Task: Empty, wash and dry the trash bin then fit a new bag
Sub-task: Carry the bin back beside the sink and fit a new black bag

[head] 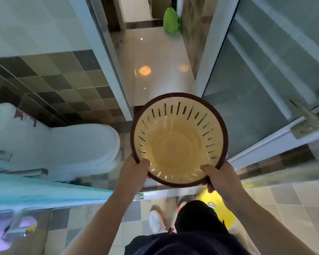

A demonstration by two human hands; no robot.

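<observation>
I see a round, cream plastic trash bin with a dark brown rim (179, 140) held up in the air in front of me, above the bathroom floor (287, 197), with its open top facing up at the camera. It has thin slots cut all round its wall, and I can see nothing inside it. My left hand (134, 172) grips the near left part of the rim, with the thumb curled over the inside. My right hand (221, 176) grips the near right part of the rim in the same way, fingers (210, 188) wrapped under the edge. To the left stands a white toilet with its lid shut (81, 150). Just past the bin is an open doorway with a shiny pale floor (155, 57), and far off there a bright green bag (170, 21) sits. A frosted glass door (265, 74) stands on the right. Down below I see a white shoe (156, 220) and something round and yellow (221, 207) near my feet.
</observation>
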